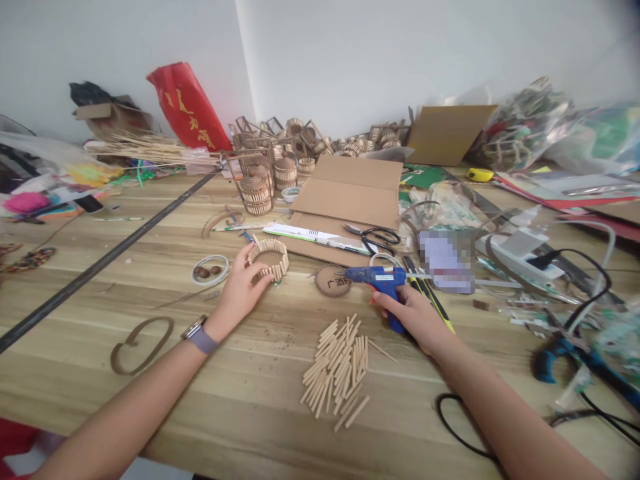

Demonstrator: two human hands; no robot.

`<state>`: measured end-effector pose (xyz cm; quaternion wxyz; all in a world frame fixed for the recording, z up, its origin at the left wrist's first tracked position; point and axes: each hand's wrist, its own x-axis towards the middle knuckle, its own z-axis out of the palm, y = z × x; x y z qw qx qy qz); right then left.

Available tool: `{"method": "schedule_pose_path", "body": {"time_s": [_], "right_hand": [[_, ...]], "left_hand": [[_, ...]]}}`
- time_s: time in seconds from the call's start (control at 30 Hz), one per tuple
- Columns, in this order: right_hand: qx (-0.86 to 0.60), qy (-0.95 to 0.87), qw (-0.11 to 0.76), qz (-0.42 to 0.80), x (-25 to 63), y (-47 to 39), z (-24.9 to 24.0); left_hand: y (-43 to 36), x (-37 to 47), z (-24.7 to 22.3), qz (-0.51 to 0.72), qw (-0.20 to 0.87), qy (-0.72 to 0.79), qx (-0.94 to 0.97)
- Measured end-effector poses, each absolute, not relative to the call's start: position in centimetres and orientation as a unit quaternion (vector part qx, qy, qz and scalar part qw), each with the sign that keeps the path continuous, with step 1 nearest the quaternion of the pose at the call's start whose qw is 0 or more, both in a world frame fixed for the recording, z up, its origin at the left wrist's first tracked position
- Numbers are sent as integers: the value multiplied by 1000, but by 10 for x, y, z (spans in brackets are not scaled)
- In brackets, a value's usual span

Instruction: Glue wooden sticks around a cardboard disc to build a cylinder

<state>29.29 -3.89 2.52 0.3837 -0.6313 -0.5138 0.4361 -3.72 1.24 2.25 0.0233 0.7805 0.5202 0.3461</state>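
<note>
My left hand has its fingers around the near left side of a small ring of upright wooden sticks on the table. In my right hand is a blue glue gun, its nozzle pointing left over a round wooden disc with dark lettering. A pile of short wooden sticks lies in front, between my forearms. Left of my left hand sits a white ring with small brown pieces inside.
Finished little baskets stand behind, beside cardboard sheets. Black scissors lie past the glue gun. Cables and a white power strip are on the right. A curled brown strip lies at left.
</note>
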Motion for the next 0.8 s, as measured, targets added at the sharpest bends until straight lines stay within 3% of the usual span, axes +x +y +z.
{"method": "schedule_pose_path", "body": {"time_s": [0.57,0.67,0.73,0.8], "right_hand": [[-632,-542,369,414,295,-39,24],[-628,-536,375,420,294,-39,24],[-628,-526,385,425,293,-38,25],[-627,-510,396,436,292,-38,27]], "left_hand": [[62,8,25,376,37,452,808],[58,21,25,374,-15,444,814],[45,30,24,373,-58,398,836],[31,40,21,312,-36,316,895]]}}
